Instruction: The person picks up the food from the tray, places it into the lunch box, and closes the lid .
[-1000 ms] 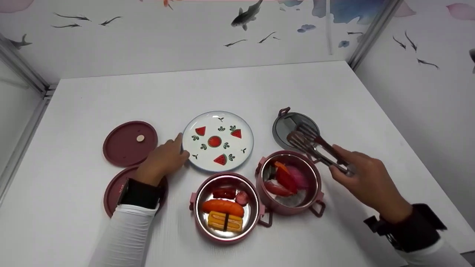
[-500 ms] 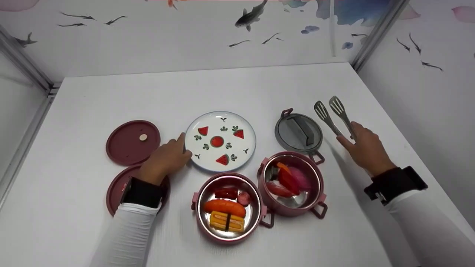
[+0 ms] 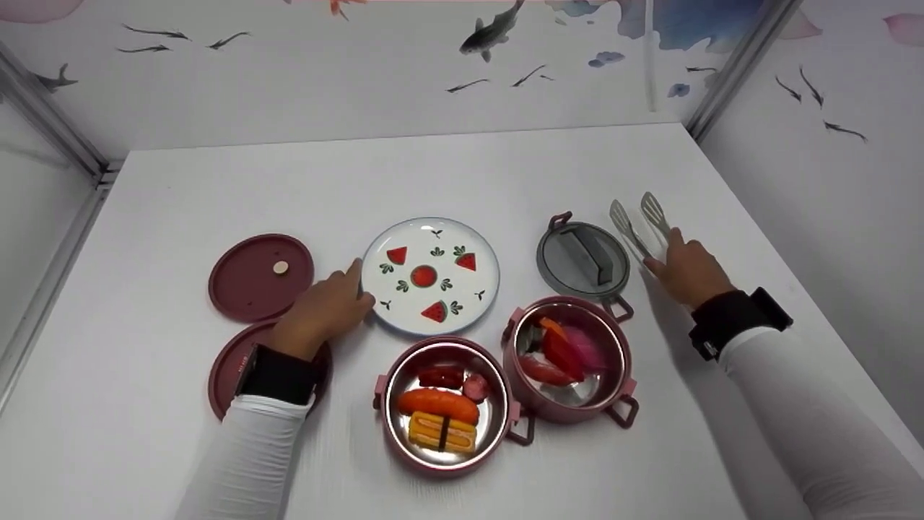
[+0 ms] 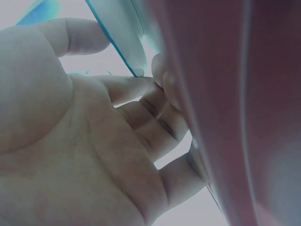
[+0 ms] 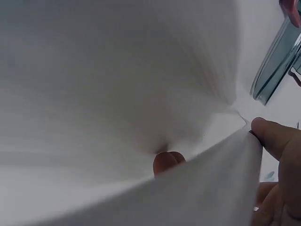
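Slotted tongs [image 3: 655,211] that I saw the right hand [image 3: 689,272] grip, their tips apart, just beside a grey lid [image 3: 569,264], a watermelon-patterned plate [image 3: 401,235] further left, its rim that the left hand [image 3: 326,309] pinched, fingers curled, two pots [image 3: 432,468] that stood nearer the person.

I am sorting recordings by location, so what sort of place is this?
Probably a staged booth, not a home kitchen: a plain white tabletop, white wall panels printed with dark fish, and straight grey metal corner posts.
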Demonstrator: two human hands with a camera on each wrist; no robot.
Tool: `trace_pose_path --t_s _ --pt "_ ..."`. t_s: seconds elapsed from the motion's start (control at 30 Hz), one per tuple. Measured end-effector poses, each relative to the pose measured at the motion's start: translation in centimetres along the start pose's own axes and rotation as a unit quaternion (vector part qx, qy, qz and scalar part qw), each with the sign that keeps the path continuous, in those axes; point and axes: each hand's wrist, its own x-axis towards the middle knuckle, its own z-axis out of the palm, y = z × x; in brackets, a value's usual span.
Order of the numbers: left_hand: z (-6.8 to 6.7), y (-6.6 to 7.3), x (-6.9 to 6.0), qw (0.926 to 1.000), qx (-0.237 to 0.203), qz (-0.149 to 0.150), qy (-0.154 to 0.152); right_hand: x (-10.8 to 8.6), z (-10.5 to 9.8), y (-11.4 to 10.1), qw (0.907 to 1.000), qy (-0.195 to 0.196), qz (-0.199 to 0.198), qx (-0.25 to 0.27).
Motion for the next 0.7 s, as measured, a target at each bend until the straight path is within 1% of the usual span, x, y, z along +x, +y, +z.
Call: trace_pose_path --t_s 0.1,0.17,0.27,0.37,0.47,0.6,0.7 --pt "0.1 0.0 0.1 1.0000 0.003 0.000 0.000 0.4 0.2 -0.3 0.9997 0.008 -0.001 -0.024" --pt "0.1 0.0 0.1 1.0000 0.004 0.001 -0.001 0.5 0.2 -0.6 0.9984 0.018 0.003 -0.054" --pt "0.1 -0.1 0.2 1.0000 0.008 0.005 0.000 0.6 0.1 -1.2 0.9923 0.030 0.010 -0.120" --pt "0.1 -0.1 0.1 0.9999 0.010 0.004 0.001 0.7 0.0 -2.1 0.9851 0.025 0.015 -0.169" --pt "0.1 -0.2 0.1 0.9999 0.011 0.007 0.004 0.6 0.0 -3.1 0.9844 0.015 0.023 -0.174" --pt "0.2 -0.3 0.2 0.9999 0.008 0.010 0.009 0.3 0.3 -3.9 0.9871 0.032 0.036 -0.153" --pt "0.4 -0.4 0.2 0.9999 0.006 0.009 0.008 0.2 0.7 -4.1 0.9888 0.045 0.045 -0.135"
